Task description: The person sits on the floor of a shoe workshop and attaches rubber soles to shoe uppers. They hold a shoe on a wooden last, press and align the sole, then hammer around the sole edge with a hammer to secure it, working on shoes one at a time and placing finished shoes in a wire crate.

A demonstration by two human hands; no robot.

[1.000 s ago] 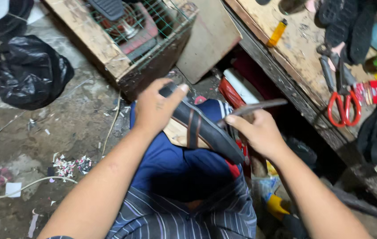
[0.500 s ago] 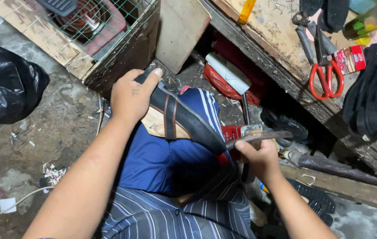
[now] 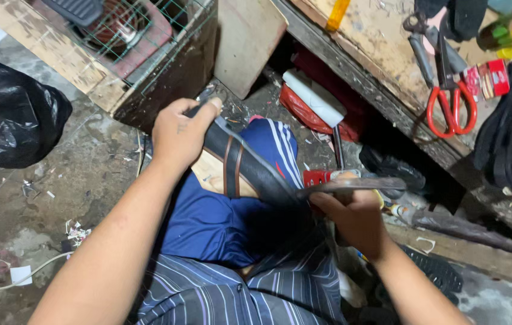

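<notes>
My left hand grips the front end of a black sandal with brown straps, which lies tilted across my knee in blue shorts. My right hand is closed around the handle of a long flat metal blade. The blade's tip meets the sandal's rear edge near the sole. A red-handled tool part shows just behind the blade.
A wooden crate with wire mesh stands ahead on the dirty concrete floor. A black plastic bag lies at left. On the wooden bench at right lie red-handled scissors, pliers and stacked black soles. A red-and-white package sits under the bench.
The view has tilted down a little. My right hand has brought the blade lower and closer to the sandal's rear edge. My left hand keeps its grip on the sandal.
</notes>
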